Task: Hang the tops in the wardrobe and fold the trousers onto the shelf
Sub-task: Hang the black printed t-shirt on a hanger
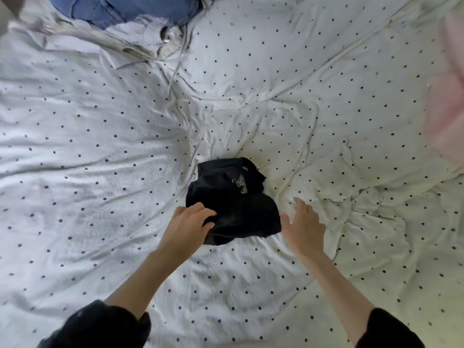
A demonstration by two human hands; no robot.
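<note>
While both forearms reach out from dark sleeves (100, 325) at the near edge of the bed, the left hand (187, 226) grips the near left side of a crumpled black garment (233, 207), its fingers curled into the dark cloth. The right hand (302, 223) hangs just beside the garment's right edge, fingers straight and spread, holding nothing; whether its thumb touches the fabric cannot be told. This black garment lies bunched in a small heap near the middle of the white duvet with dark dots (100, 146), a pale printed label showing on its upper fold. Farther off, near the far left corner, a cream knitted garment (150, 43) with a trailing drawstring lies beside blue denim (125, 8). At the far right edge sits something pink and blurred (447, 96).
</note>
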